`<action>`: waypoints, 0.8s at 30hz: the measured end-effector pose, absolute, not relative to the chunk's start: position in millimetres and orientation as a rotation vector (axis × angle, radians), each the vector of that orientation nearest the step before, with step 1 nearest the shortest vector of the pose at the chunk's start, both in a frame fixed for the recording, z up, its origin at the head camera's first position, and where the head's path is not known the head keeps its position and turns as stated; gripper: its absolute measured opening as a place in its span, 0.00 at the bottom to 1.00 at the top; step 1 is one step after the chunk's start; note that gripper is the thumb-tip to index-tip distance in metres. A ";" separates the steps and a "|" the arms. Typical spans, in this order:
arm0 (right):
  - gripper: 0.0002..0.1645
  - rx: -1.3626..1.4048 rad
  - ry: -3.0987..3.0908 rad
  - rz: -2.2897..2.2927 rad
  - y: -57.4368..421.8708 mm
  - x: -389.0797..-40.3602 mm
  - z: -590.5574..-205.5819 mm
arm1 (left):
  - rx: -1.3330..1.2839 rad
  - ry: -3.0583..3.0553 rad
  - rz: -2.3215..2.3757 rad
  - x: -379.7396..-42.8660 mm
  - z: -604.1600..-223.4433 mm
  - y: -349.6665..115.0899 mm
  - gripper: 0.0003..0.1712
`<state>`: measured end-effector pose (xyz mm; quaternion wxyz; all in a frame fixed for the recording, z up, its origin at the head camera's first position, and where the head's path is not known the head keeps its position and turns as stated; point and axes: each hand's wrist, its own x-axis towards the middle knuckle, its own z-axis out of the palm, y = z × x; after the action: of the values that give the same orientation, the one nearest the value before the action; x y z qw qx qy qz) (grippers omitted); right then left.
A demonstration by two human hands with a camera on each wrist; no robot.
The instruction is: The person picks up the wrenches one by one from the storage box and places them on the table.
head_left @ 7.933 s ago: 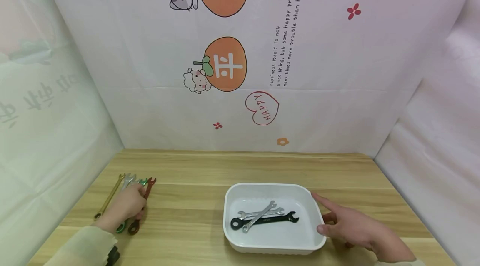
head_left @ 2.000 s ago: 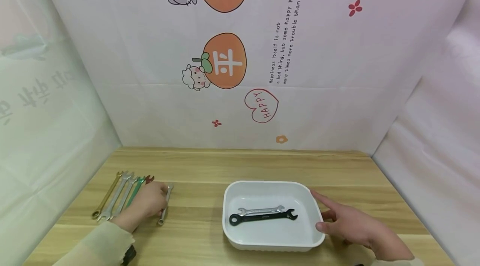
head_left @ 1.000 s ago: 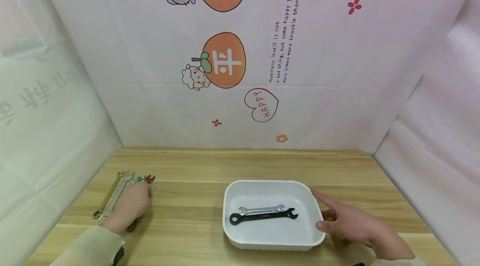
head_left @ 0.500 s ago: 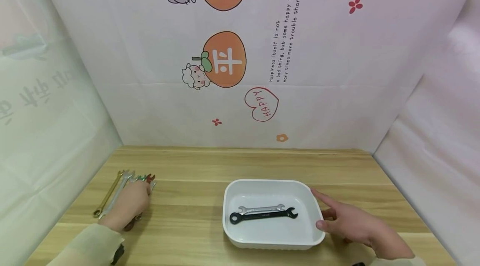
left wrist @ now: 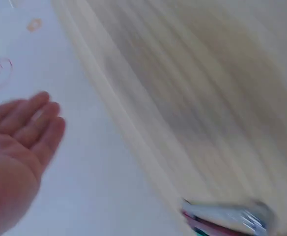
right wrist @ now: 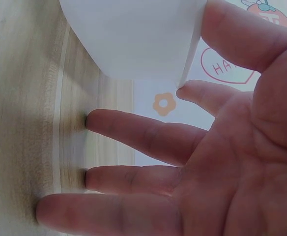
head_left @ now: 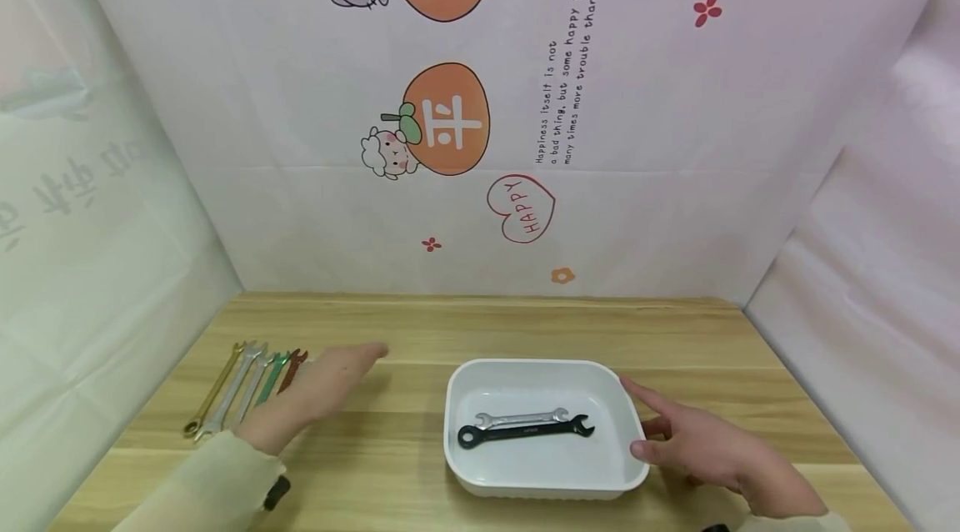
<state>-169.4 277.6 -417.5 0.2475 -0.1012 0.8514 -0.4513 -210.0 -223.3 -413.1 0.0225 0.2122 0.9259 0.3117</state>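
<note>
My left hand [head_left: 330,386], blurred, is raised beside a row of combination wrenches on the table's left, its fingers extended and nothing held. The row has a gold wrench [head_left: 213,394], two silver ones, a green wrench [head_left: 272,378] and a red wrench [head_left: 293,368]; hand and sleeve cover their lower parts. In the left wrist view another silver wrench [left wrist: 227,212] lies next to the red one. My right hand [head_left: 708,449] touches the white bin's [head_left: 547,489] right rim with thumb and index finger, the other fingers spread down to the table. Inside lie a black ratchet wrench [head_left: 525,432] and a silver wrench [head_left: 517,419].
The wooden table [head_left: 390,465] ends at a printed white cloth [head_left: 637,223] standing behind it. Further white cloth closes off the left and right sides. Bare wood separates the wrench row from the bin.
One silver wrench has left the bin since the earliest frame; it lay right of the row, then was drawn up beside the red one. My left hand has just lifted off rightward.
</note>
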 end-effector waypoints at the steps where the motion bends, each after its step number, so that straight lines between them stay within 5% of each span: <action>1: 0.55 -0.282 2.322 -1.231 277.7 -169.4 -417.8 | 0.728 2.839 0.967 -208.7 -410.4 -215.2 0.33; 11: 0.55 -0.287 2.313 -1.233 278.3 -169.9 -417.8 | 1.446 2.530 0.795 -203.7 -393.7 -133.2 0.52; 17: 0.56 -0.296 2.329 -1.223 279.6 -169.9 -416.8 | 1.164 2.453 0.551 -198.4 -395.4 -85.9 0.35; 24: 0.56 -0.283 2.338 -1.217 279.4 -169.6 -417.7 | 1.036 2.451 0.420 -202.3 -410.1 -61.8 0.40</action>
<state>-169.6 279.4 -417.7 0.2430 -0.1034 0.8555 -0.4454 -202.3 -61.8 -410.1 0.2217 0.3750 0.8872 0.1521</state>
